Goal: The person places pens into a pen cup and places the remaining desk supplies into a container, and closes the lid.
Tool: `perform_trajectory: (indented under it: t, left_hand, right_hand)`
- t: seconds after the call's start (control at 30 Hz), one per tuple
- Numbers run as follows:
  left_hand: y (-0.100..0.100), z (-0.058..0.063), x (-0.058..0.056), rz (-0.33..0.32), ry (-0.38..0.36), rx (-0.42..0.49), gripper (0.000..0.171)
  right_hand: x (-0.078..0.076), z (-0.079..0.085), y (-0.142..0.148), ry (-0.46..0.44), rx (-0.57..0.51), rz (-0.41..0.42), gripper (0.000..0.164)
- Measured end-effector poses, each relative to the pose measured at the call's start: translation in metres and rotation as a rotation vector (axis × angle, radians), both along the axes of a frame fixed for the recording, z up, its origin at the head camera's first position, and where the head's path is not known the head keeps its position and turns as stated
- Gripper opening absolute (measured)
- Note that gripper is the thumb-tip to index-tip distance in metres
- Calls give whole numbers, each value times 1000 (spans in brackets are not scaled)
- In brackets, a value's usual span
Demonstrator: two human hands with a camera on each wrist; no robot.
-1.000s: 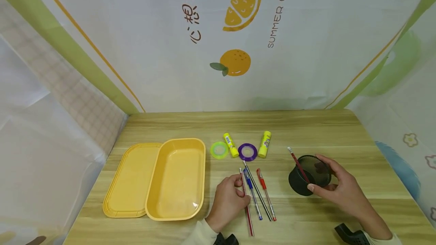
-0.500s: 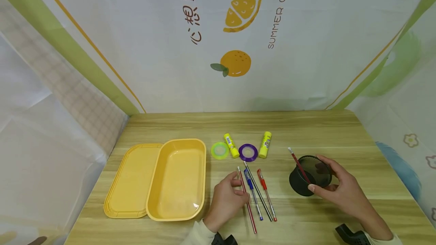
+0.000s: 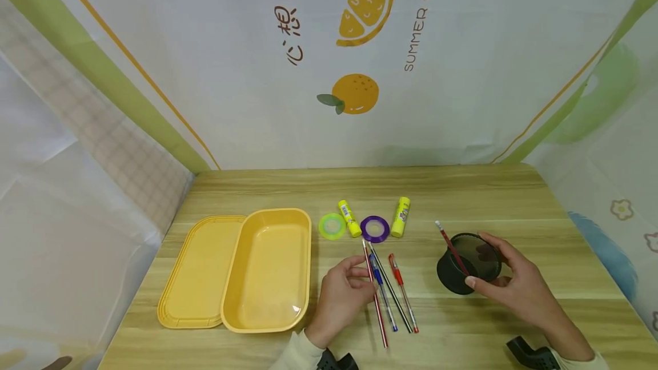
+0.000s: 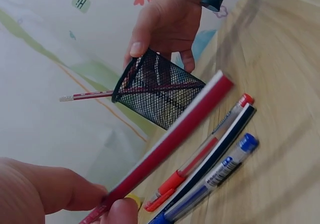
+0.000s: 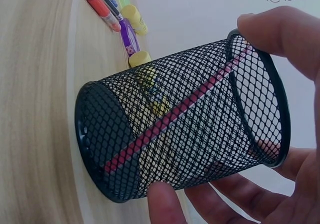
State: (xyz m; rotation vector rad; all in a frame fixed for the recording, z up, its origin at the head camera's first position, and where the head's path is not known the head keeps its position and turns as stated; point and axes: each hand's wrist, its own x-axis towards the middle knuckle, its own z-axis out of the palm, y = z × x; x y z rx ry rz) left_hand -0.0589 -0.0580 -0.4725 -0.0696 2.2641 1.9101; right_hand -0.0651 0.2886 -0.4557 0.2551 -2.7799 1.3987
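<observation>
My left hand [image 3: 343, 298] pinches a red pencil [image 4: 172, 136] between thumb and fingers, the pencil lifted above the table. My right hand [image 3: 521, 287] grips a black mesh pen cup [image 5: 175, 129] by its rim and side. Inside the cup leans another red pencil [image 3: 446, 238], its white eraser end sticking out over the rim. To the right of the held pencil lie a blue pen [image 3: 378, 277], a dark striped pencil [image 3: 400, 304] and a red pen [image 3: 396, 273], side by side on the table.
A yellow box [image 3: 267, 273] stands open at the left, its lid [image 3: 200, 273] beside it. Behind the pens lie a green tape roll [image 3: 332, 226], a purple tape roll [image 3: 374, 229] and two yellow glue sticks [image 3: 400, 217]. A printed cloth [image 3: 247, 119] hangs behind the table [image 3: 447, 187].
My left hand has shifted slightly away from me, and the pinched red pencil has moved up in the head view. The right hand and the pen cup have stayed almost still.
</observation>
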Motion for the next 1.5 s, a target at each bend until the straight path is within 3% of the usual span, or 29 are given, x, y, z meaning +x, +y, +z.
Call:
perform_trajectory:
  t: [0.37,0.7,1.03,1.5]
  left_hand:
    - [3,7,-2,-11,-31,184,54]
    - [8,23,-3,-10,-24,254,52]
    - [17,39,-9,-8,-2,314,45]
    - [34,55,-16,-5,41,392,39]
  right_hand:
    - [1,1,0,-17,-23,2,89]
    - [1,3,3,-97,-37,10,92]
    - [2,0,2,16,-38,5,86]
    - [2,2,1,6,-35,3,82]
